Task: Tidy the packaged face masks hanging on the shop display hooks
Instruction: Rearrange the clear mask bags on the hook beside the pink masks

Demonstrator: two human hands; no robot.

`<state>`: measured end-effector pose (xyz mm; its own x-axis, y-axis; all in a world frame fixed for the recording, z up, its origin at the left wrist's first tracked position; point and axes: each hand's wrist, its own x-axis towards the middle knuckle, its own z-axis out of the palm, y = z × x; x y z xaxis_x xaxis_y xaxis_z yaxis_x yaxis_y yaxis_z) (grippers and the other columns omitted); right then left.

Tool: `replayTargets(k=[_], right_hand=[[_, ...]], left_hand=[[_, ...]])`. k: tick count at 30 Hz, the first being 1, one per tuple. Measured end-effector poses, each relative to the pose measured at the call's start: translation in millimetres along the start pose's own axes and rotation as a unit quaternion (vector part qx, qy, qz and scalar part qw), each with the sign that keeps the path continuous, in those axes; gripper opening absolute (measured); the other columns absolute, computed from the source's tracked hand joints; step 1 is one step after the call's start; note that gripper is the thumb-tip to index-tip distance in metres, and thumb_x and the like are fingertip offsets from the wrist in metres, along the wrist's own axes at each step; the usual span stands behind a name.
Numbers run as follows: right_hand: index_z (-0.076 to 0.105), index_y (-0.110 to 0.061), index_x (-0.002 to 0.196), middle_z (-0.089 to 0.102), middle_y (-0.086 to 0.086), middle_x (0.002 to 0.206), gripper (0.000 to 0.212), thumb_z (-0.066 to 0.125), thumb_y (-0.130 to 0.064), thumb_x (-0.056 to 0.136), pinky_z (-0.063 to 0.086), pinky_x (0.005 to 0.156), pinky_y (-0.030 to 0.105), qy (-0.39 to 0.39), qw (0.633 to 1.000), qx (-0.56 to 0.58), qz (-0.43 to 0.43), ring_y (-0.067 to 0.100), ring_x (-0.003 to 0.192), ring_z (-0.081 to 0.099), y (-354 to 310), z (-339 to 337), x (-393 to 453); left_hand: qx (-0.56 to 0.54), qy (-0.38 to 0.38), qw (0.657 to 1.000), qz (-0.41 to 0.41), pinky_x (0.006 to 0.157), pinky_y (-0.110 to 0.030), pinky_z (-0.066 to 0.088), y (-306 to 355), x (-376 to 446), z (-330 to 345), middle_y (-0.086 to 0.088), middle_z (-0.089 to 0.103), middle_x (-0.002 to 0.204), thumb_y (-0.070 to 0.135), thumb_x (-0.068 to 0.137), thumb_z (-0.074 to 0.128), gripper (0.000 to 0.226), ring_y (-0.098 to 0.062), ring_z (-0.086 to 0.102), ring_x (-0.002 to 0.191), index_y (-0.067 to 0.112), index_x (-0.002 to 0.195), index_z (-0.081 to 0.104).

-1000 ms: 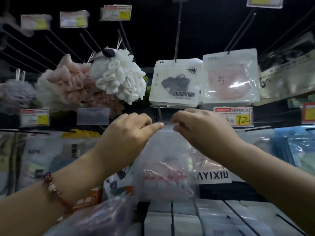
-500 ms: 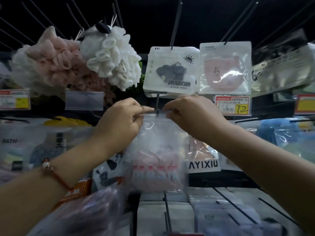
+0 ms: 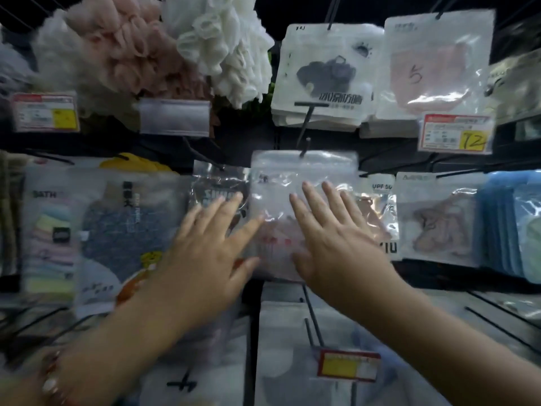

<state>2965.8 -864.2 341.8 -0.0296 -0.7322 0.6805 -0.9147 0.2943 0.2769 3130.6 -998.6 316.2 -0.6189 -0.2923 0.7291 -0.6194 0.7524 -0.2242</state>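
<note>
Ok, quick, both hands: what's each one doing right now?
Left hand: open, fingers spread, by the clear mask packet; contact unclear.
Right hand: open, flat on that packet.

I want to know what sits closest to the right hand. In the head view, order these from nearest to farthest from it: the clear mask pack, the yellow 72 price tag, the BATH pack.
1. Clear mask pack: under the right hand.
2. Yellow 72 price tag: upper right.
3. BATH pack: far left.
</note>
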Motion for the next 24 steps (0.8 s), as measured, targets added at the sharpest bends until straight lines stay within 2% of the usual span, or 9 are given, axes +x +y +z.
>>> replayTargets(k=[3, 5, 7, 10, 13, 16, 18, 21, 24], right_hand=[[0.001, -0.026, 0.157, -0.011, -0.001, 0.164, 0.071, 0.035, -0.05, 0.1, -0.023, 0.112, 0.032, -0.029, 0.997, 0.077, 0.0, 0.022, 0.149, -0.022, -31.6, 14.5, -27.6], [0.007, -0.032, 0.156, -0.006, -0.008, 0.165, 0.069, 0.041, -0.051, 0.099, -0.024, 0.109, 0.026, -0.048, 0.991, 0.124, 0.008, 0.018, 0.149, -0.018, -50.2, 20.5, -41.1], [0.014, -0.037, 0.155, 0.001, -0.015, 0.163, 0.065, 0.044, -0.049, 0.098, -0.023, 0.106, 0.019, -0.059, 0.983, 0.173, 0.019, 0.012, 0.149, -0.015, -68.0, 24.1, -51.6], [0.017, -0.042, 0.153, 0.008, -0.025, 0.159, 0.062, 0.044, -0.051, 0.097, -0.019, 0.103, 0.011, -0.072, 0.966, 0.246, 0.038, 0.003, 0.147, -0.008, -89.6, 33.2, -61.6], [0.024, -0.041, 0.152, 0.02, -0.026, 0.156, 0.061, 0.049, -0.05, 0.096, 0.005, 0.111, 0.016, -0.065, 0.956, 0.278, 0.071, 0.001, 0.145, 0.012, -104.1, 43.0, -58.9], [0.031, -0.038, 0.15, 0.035, -0.024, 0.149, 0.058, 0.051, -0.049, 0.096, 0.029, 0.102, 0.018, -0.055, 0.947, 0.294, 0.115, 0.001, 0.132, 0.037, -113.7, 47.9, -53.6], [0.035, -0.037, 0.148, 0.041, -0.024, 0.144, 0.056, 0.051, -0.05, 0.096, 0.03, 0.092, 0.015, -0.048, 0.943, 0.3, 0.137, 0.0, 0.121, 0.046, -119.1, 48.7, -51.7], [0.039, -0.036, 0.146, 0.047, -0.021, 0.14, 0.054, 0.051, -0.051, 0.096, 0.03, 0.086, 0.017, -0.053, 0.936, 0.31, 0.157, 0.004, 0.102, 0.056, -124.7, 48.2, -50.2], [0.046, -0.034, 0.142, 0.052, -0.019, 0.135, 0.05, 0.053, -0.049, 0.096, 0.032, 0.087, 0.016, -0.046, 0.929, 0.326, 0.172, 0.0, 0.11, 0.051, -128.6, 51.3, -47.6]], left_hand=[[-0.095, -0.025, 0.993, -0.066, 0.119, -0.034, 0.006, -13.0, -54.1, -0.6, 0.019, 0.001, 0.163, 0.078, 0.084, 0.01, 0.066, -0.006, 0.005, 0.149, 0.061, 0.148, 0.013], [-0.157, -0.041, 0.979, -0.126, 0.114, -0.024, 0.011, -26.0, -88.0, -4.9, 0.036, 0.005, 0.151, 0.083, 0.081, 0.019, 0.059, 0.008, 0.007, 0.139, 0.07, 0.138, 0.016], [-0.197, -0.028, 0.966, -0.162, 0.112, -0.027, 0.024, -36.4, -113.3, -7.5, 0.036, 0.022, 0.15, 0.083, 0.083, 0.039, 0.059, 0.003, 0.024, 0.14, 0.064, 0.138, 0.032], [-0.192, -0.069, 0.965, -0.162, 0.111, -0.026, 0.026, -43.2, -127.7, -7.0, 0.037, 0.023, 0.148, 0.075, 0.083, 0.041, 0.059, 0.002, 0.026, 0.14, 0.059, 0.14, 0.037], [-0.188, -0.082, 0.966, -0.16, 0.107, -0.024, 0.024, -57.0, -123.5, -4.3, 0.033, 0.028, 0.147, 0.07, 0.082, 0.04, 0.062, 0.0, 0.028, 0.138, 0.054, 0.143, 0.039], [-0.2, -0.089, 0.965, -0.147, 0.103, -0.025, 0.028, -69.0, -118.7, 2.3, 0.028, 0.035, 0.148, 0.07, 0.084, 0.044, 0.059, -0.001, 0.036, 0.135, 0.052, 0.14, 0.045], [-0.222, -0.086, 0.962, -0.136, 0.098, -0.024, 0.03, -74.3, -112.9, 7.2, 0.028, 0.039, 0.145, 0.067, 0.087, 0.049, 0.054, 0.0, 0.039, 0.129, 0.05, 0.138, 0.049], [-0.262, -0.083, 0.953, -0.125, 0.093, -0.023, 0.032, -80.2, -99.9, 13.7, 0.03, 0.045, 0.134, 0.064, 0.086, 0.058, 0.05, 0.006, 0.042, 0.117, 0.047, 0.134, 0.055], [-0.287, -0.09, 0.947, -0.111, 0.089, -0.023, 0.038, -83.2, -92.2, 20.8, 0.031, 0.051, 0.121, 0.06, 0.084, 0.065, 0.046, 0.005, 0.049, 0.111, 0.045, 0.128, 0.062]])
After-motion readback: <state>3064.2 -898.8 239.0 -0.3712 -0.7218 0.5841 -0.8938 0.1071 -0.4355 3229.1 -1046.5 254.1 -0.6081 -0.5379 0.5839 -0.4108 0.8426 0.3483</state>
